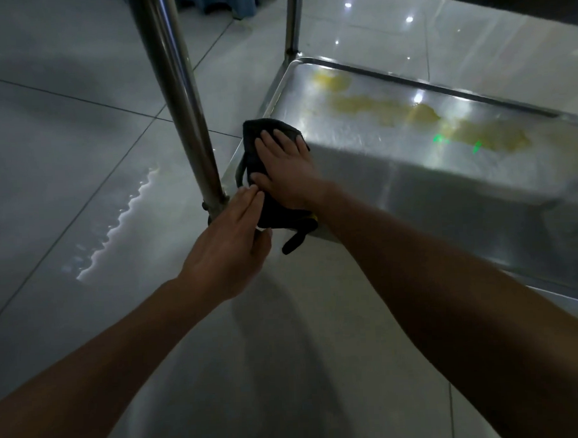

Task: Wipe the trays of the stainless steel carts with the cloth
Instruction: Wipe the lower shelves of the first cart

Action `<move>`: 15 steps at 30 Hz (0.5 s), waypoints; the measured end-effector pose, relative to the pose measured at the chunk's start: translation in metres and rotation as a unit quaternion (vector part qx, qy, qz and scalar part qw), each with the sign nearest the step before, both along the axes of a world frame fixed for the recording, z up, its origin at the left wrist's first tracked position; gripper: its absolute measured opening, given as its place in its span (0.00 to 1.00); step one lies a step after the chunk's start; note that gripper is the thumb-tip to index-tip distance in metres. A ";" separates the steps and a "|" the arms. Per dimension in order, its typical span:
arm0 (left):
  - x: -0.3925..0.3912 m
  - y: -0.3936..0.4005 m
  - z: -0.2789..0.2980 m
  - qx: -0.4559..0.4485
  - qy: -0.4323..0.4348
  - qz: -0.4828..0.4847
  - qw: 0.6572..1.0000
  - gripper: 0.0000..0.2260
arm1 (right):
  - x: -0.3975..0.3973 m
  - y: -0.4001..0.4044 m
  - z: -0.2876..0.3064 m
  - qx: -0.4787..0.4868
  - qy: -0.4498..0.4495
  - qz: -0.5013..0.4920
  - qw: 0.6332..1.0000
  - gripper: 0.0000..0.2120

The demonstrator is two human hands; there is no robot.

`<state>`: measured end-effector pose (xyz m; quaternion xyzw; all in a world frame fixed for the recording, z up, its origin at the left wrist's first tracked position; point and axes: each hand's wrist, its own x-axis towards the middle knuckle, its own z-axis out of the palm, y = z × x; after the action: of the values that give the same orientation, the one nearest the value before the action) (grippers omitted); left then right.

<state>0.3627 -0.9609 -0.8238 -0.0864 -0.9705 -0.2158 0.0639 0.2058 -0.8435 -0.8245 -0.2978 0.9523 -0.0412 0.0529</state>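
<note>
A person's two bare forearms reach forward and down toward the lowest tray [360, 139] of a stainless steel cart, seen from a head-worn camera in dim light. The tray sits just above a glossy tiled floor [63, 169] and runs away to the right, its long axis going from the near left corner toward the far right.

A dark cloth [256, 154] lies bunched on that near left corner, just beside the cart's upright steel leg [180, 101]. One loose end of the cloth hangs over the near rim.

The right hand [287, 172] rests flat on top of the cloth, fingers straight and spread, palm pressing it against the tray. This grip is wide and flat, pressing, not pinching.

The left hand [230, 241] is lower and nearer the camera, at the tray's corner beside the foot of the leg. Its fingers are straight and close together, fingertips touching the cloth's near edge. The thumb seems to be tucked near the hanging end; whether it pinches the fabric cannot be told.

Yellowish smears [425, 113] spread along the tray, well apart from the cloth, off to the right and farther back. The right hand is the nearer one to them, so the wiping stroke would probably run rightward along the tray's length. The stains look untouched, suggesting this tray's cleaning is at an early stage.
</note>
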 end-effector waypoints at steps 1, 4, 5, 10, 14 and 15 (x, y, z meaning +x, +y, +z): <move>-0.001 -0.001 -0.002 -0.006 -0.004 0.001 1.000 0.27 | -0.002 -0.002 -0.001 -0.007 0.011 -0.004 1.000 0.32; -0.002 -0.003 -0.004 -0.024 -0.007 -0.006 1.000 0.27 | -0.010 -0.006 -0.004 -0.026 0.027 -0.018 0.999 0.31; -0.003 -0.003 -0.004 -0.025 -0.007 -0.007 1.000 0.27 | -0.013 -0.007 -0.004 -0.031 0.030 -0.022 0.999 0.30; -0.014 0.002 -0.003 -0.038 0.000 0.001 0.999 0.27 | -0.030 -0.006 -0.005 -0.046 0.033 -0.047 0.997 0.30; -0.024 0.013 -0.005 -0.035 0.010 0.010 0.999 0.25 | -0.033 0.005 -0.004 -0.054 0.037 -0.056 0.996 0.29; -0.026 0.016 -0.005 -0.035 0.013 0.014 0.999 0.25 | -0.034 0.009 -0.004 -0.056 0.034 -0.061 0.996 0.29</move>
<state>0.3367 -0.9445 -0.8292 -0.0782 -0.9777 -0.1794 0.0766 0.1719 -0.8346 -0.8287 -0.2424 0.9662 -0.0872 0.0008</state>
